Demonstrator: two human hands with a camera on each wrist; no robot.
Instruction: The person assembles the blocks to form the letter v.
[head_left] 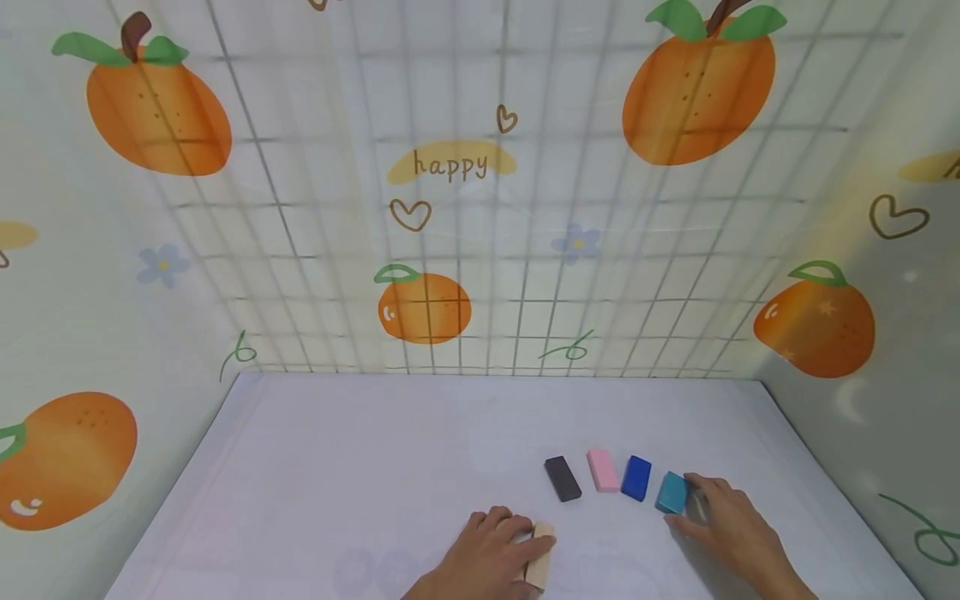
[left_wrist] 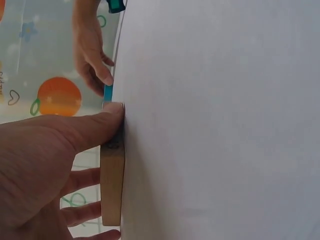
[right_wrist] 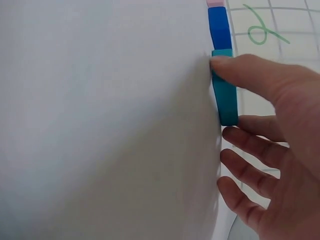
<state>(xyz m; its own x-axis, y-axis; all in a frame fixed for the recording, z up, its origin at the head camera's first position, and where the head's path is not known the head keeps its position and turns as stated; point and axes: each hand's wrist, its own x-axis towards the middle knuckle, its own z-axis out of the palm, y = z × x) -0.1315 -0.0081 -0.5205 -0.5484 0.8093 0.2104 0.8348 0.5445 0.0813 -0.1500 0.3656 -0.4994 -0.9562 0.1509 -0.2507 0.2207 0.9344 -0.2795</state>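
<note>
- Five small blocks lie on the white worktop (head_left: 360, 467), one of each colour; two hands are at work, one at each end of the group.
- Left hand (head_left: 487, 558): thumb and fingers pinch the tan block (head_left: 542, 555) by its long sides. Block sits flat near the front edge, apart from the others. The left wrist view shows the thumb tip pressed on the block's end and the fingers below it.
- Row to the right, near but not touching each other: black block (head_left: 562, 478), pink block (head_left: 603, 470), dark blue block (head_left: 636, 478), one of each.
- Teal block (head_left: 672, 492): last in the row, just beside the dark blue one.
- Right hand (head_left: 731, 527): thumb and fingertips close lightly on the teal block's sides; the right wrist view shows the thumb on its top edge, the fingers spread below.
- Step in hand, as I judge it: both hands have just taken hold of a block, neither lifted clear yet.
- Next move calls for a firm pinch on the narrow sides and a straight lift, so neighbours stay undisturbed.
- Backdrop: orange-print sheet (head_left: 450, 167) over a wire grid.
</note>
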